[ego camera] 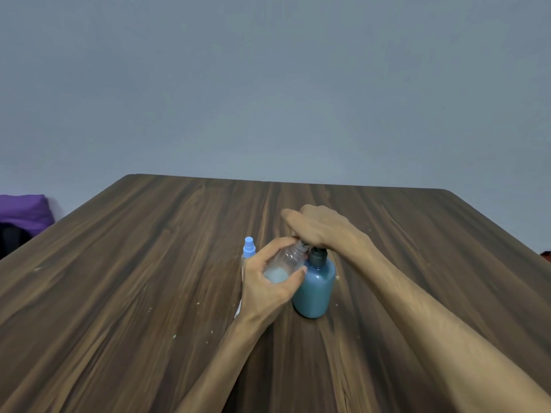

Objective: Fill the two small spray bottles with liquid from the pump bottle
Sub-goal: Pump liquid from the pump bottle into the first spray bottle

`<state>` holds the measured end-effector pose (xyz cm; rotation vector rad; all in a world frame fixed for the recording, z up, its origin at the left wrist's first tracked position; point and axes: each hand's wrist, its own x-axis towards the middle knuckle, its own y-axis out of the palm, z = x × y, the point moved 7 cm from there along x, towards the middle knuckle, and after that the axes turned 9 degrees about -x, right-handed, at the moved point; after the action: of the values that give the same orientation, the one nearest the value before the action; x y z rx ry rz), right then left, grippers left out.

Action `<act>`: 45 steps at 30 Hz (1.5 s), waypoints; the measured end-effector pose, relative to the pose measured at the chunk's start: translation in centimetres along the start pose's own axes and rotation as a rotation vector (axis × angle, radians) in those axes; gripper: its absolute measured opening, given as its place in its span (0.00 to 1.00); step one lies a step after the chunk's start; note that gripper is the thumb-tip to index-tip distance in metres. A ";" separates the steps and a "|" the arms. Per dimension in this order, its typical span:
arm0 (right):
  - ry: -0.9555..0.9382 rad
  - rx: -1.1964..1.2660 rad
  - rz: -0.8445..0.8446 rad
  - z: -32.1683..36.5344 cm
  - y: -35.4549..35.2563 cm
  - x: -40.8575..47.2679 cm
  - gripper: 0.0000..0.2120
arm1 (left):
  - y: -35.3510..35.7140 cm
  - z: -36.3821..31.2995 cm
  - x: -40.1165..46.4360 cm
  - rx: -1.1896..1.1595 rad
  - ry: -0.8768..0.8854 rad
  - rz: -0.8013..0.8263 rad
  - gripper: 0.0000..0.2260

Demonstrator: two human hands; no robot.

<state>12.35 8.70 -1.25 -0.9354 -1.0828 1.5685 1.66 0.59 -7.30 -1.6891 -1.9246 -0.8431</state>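
Note:
A blue-grey pump bottle (314,289) stands upright near the middle of the table. My right hand (316,226) lies flat on top of its dark pump head, covering the nozzle. My left hand (268,289) grips a small clear spray bottle (287,260) with no cap, tilted so that its threaded neck points up under the pump. A little whitish liquid sits in its lower part. Behind my left hand stands a second small spray bottle (249,248) with a light blue sprayer on it, its body mostly hidden.
The dark wood table (134,278) carries small white specks near its front and left. A white object (238,310) peeks out beside my left wrist. A purple bundle (24,211) sits off the table's left edge, against a plain grey wall.

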 end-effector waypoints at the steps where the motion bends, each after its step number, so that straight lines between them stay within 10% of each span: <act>1: -0.002 0.013 -0.018 -0.1 -0.3 0.1 0.24 | 0.0 0.0 0.0 -0.001 0.004 0.000 0.21; 45: -0.026 -0.041 -0.078 0.0 -0.3 0.2 0.22 | -0.1 -0.1 -0.1 0.014 0.003 -0.004 0.21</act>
<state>12.39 8.92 -0.95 -0.8926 -1.1602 1.5034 1.61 0.45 -7.33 -1.6756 -1.9275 -0.8310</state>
